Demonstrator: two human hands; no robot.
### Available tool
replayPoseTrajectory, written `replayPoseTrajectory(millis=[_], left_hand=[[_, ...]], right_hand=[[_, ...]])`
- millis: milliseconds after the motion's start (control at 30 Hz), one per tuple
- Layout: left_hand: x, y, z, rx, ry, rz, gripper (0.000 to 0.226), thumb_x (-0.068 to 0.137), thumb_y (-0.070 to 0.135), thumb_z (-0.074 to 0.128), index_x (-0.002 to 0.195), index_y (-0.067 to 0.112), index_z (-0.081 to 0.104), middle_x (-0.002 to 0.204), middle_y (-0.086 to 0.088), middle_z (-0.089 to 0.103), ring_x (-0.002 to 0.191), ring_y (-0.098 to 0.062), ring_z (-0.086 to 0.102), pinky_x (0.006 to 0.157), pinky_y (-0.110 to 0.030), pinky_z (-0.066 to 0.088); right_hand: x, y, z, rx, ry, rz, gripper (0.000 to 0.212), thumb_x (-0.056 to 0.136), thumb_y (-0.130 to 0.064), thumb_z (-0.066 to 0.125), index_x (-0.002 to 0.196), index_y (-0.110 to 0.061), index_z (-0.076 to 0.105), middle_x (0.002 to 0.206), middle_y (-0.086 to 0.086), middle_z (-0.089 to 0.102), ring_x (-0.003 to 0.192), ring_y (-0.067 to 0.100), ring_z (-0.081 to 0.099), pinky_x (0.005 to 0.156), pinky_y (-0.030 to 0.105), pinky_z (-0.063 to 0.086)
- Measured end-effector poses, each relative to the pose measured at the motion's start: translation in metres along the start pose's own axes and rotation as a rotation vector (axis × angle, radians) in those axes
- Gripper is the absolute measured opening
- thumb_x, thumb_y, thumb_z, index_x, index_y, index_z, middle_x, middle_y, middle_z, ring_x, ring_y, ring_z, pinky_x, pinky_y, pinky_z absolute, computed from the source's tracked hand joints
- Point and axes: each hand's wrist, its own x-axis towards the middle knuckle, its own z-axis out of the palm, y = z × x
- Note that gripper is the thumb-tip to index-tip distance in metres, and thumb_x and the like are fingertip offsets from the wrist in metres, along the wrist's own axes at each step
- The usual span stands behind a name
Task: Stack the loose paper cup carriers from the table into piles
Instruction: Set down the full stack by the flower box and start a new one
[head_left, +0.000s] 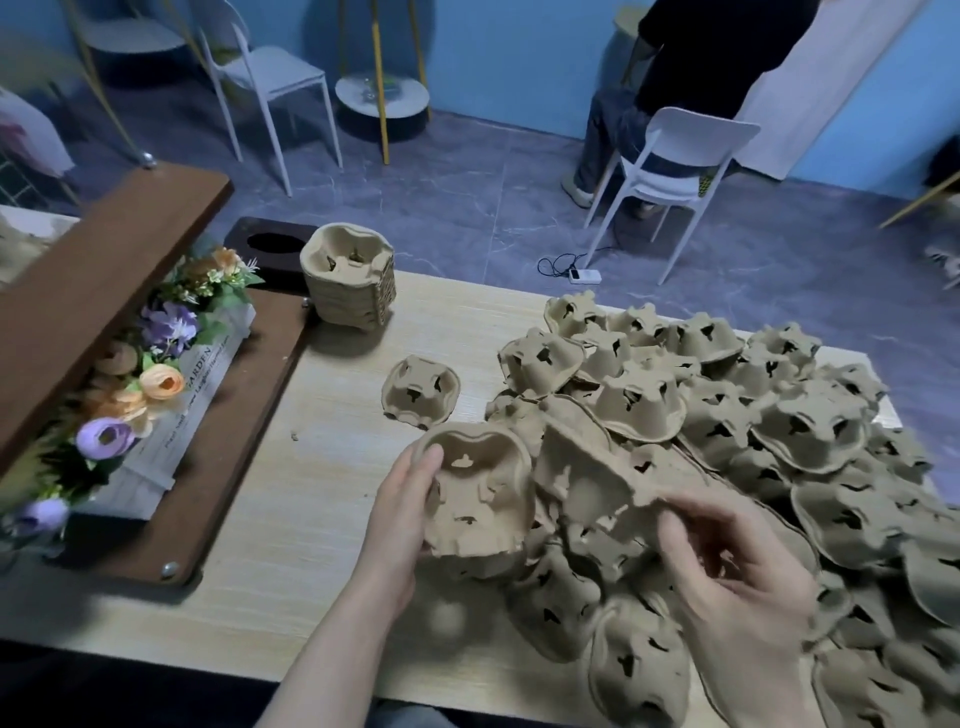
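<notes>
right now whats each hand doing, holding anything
Left hand: grips a brown moulded-pulp cup carrier, hollow side up.
Right hand: pinches the edge of a second pulp carrier.

The pale wood-grain bench (322, 519) carried a neat stack of cup carriers (349, 280) at its far left, one single carrier (421, 389) lying alone mid-bench, a sprawling heap of loose carriers (727, 441) across its right side, and a brown wooden frame (223, 415) along its left edge.

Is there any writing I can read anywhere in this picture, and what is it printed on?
"GARDEN": on the white flower box holding the artificial flowers.
Smaller script lines beside and below it on the same box: too blurred to read.
Paper cup carriers: no print visible.
</notes>
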Motion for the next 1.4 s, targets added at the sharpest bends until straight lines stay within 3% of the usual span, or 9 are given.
replayPoseTrajectory(millis=[167,300,433,533,700,833,1033,1100,1400], left_hand=[[-0.004,0.002,0.006,0.06,-0.079,-0.015,0.028,0.098,0.036,0.049,0.116,0.028,0.068,0.118,0.005,0.071,0.113,-0.012,0.064,0.095,-0.036,0.049],[-0.004,0.005,0.008,0.0,-0.028,-0.065,0.031,0.102,0.036,0.042,0.112,0.027,0.069,0.112,-0.012,0.068,0.085,-0.02,0.063,0.055,-0.023,0.047],[-0.005,0.011,0.005,-0.025,-0.039,-0.061,0.033,0.103,0.036,0.039,0.118,0.028,0.067,0.102,0.0,0.074,0.08,-0.012,0.065,0.05,-0.021,0.046],[-0.005,0.012,0.0,-0.006,-0.041,-0.064,0.032,0.103,0.037,0.039,0.112,0.034,0.07,0.102,0.003,0.075,0.08,-0.011,0.066,0.051,-0.023,0.047],[-0.005,0.009,-0.004,0.024,-0.062,-0.085,0.035,0.102,0.035,0.041,0.095,0.042,0.074,0.102,0.005,0.075,0.088,-0.012,0.068,0.065,-0.03,0.048],[-0.006,0.004,-0.002,0.002,-0.113,-0.082,0.033,0.104,0.031,0.039,0.111,0.024,0.071,0.108,-0.004,0.074,0.096,-0.015,0.07,0.074,-0.029,0.056],[0.003,-0.006,-0.008,0.412,-0.097,0.138,0.046,0.086,0.073,0.04,0.104,0.045,0.071,0.103,0.019,0.067,0.103,-0.016,0.064,0.084,-0.049,0.054],[0.004,-0.007,-0.009,0.477,-0.125,0.158,0.036,0.072,0.075,0.055,0.1,0.057,0.067,0.099,0.027,0.061,0.095,-0.011,0.062,0.074,-0.038,0.052],[-0.005,-0.005,0.024,-0.034,-0.416,-0.088,0.05,0.081,0.012,0.064,0.129,0.029,0.059,0.12,0.01,0.07,0.11,-0.012,0.067,0.074,-0.024,0.058]], right_hand=[[-0.011,-0.001,0.034,-0.125,-0.112,-0.356,0.011,0.085,-0.005,0.068,0.094,-0.009,0.072,0.096,0.006,0.07,0.086,0.021,0.069,0.067,0.035,0.055],[-0.024,0.012,0.053,-0.277,-0.16,-0.434,0.013,0.079,0.001,0.074,0.091,-0.001,0.077,0.097,0.008,0.071,0.076,0.027,0.066,0.06,0.04,0.051],[-0.033,0.021,0.057,-0.312,-0.266,-0.394,0.013,0.088,-0.011,0.068,0.096,-0.006,0.076,0.099,0.002,0.069,0.077,0.024,0.064,0.061,0.037,0.05],[-0.033,0.011,0.056,-0.259,-0.27,-0.253,0.023,0.088,-0.028,0.069,0.104,-0.012,0.075,0.107,0.0,0.065,0.09,0.014,0.064,0.077,0.026,0.051],[-0.025,0.005,0.061,-0.02,-0.219,0.392,0.038,0.081,-0.034,0.071,0.118,-0.027,0.065,0.109,-0.009,0.062,0.095,0.008,0.06,0.084,0.016,0.045],[-0.022,0.008,0.063,0.376,-0.274,0.812,0.015,0.086,-0.011,0.072,0.101,-0.011,0.068,0.073,0.009,0.06,0.055,0.019,0.043,0.049,0.018,0.039],[-0.024,0.014,0.056,0.43,-0.094,0.886,0.019,0.086,0.002,0.066,0.104,-0.003,0.066,0.079,0.007,0.068,0.072,0.023,0.054,0.058,0.024,0.048],[-0.024,0.015,0.052,0.457,-0.068,0.88,0.02,0.086,0.005,0.066,0.105,-0.001,0.065,0.083,0.009,0.071,0.075,0.019,0.062,0.065,0.026,0.053],[-0.027,0.02,0.036,0.532,-0.048,0.857,0.019,0.086,0.003,0.066,0.105,-0.002,0.064,0.083,0.003,0.072,0.076,0.013,0.066,0.064,0.022,0.055]])
